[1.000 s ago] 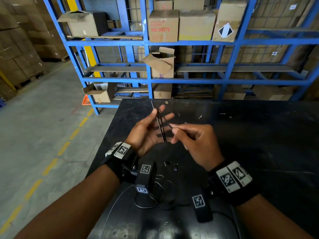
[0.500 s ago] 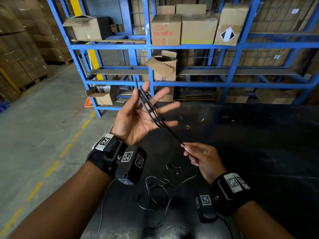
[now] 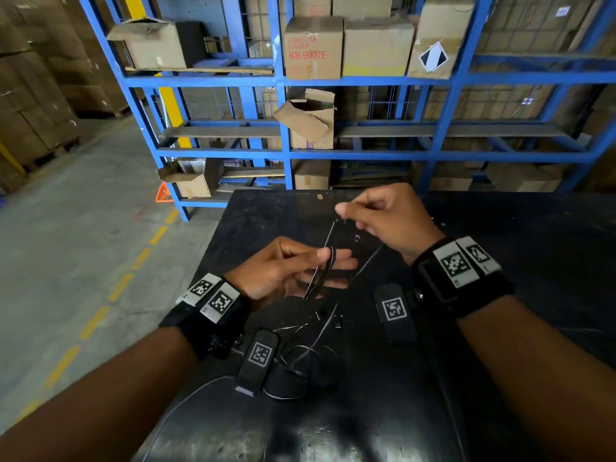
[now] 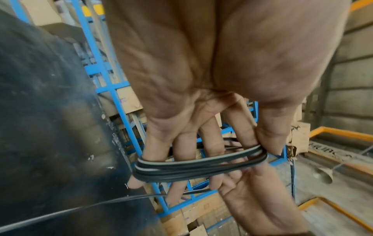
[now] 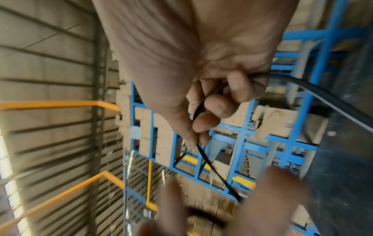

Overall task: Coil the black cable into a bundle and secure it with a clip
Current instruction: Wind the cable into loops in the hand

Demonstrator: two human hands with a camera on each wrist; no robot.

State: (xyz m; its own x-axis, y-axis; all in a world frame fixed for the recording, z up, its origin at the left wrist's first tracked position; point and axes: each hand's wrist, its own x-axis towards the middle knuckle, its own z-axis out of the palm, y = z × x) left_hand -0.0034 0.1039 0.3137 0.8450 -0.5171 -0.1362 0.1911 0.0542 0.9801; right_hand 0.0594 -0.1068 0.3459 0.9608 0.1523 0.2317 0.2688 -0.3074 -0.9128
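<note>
The black cable is thin and flat, with a shiny pale stripe where the light hits it. A few loops of it, too tangled to count well, go around the fingers of the left hand, from the first finger to the little finger. The fingers are held out mostly straight, and the thumb presses the loops against the first finger. The left hand is up above the black table, near its front middle. From the loops, one strand goes up to the right hand. That hand is curled shut around the cable, with the thumb and first finger pinching it, as the right wrist view shows. The rest of the cable hangs down from the right hand and lies on the table in loose curls between the two arms. Some small dark bits sit on the table by the curls, but they are too small to tell what they are. Behind the table is a blue rack with cardboard boxes on its shelves. Three closed boxes stand in a row on the top shelf, and one torn open box sits on the shelf below.
</note>
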